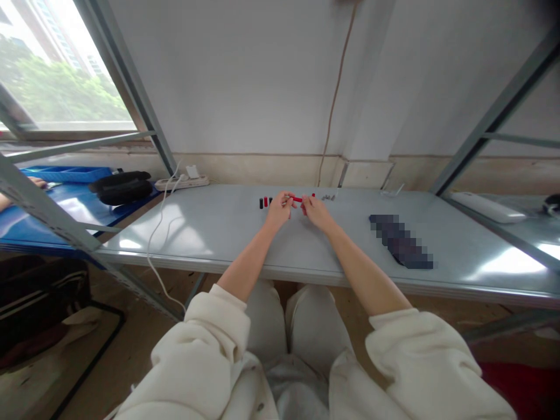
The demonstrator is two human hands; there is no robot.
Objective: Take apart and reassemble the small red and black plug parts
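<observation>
In the head view, my left hand [279, 211] and my right hand [318, 212] meet over the far middle of the grey table [236, 233]. Between them lies a slim red pen-like stick [297, 199], level, with the fingers of each hand closed on one end. Beside my left hand stands a short black cylinder [261, 203], then a red cylinder [265, 202] and another dark one, partly covered by the hand. Several small silver pieces [328, 198] lie to the right of my right hand. A bit of red shows just behind that hand.
A dark pixelated flat object [400, 242] lies on the table's right side. At the back left sits a white power strip [184, 182], its cable [161, 219] hanging over the front edge. Metal frame posts [144, 105] flank the table. Another person's hand [37, 182] shows far left.
</observation>
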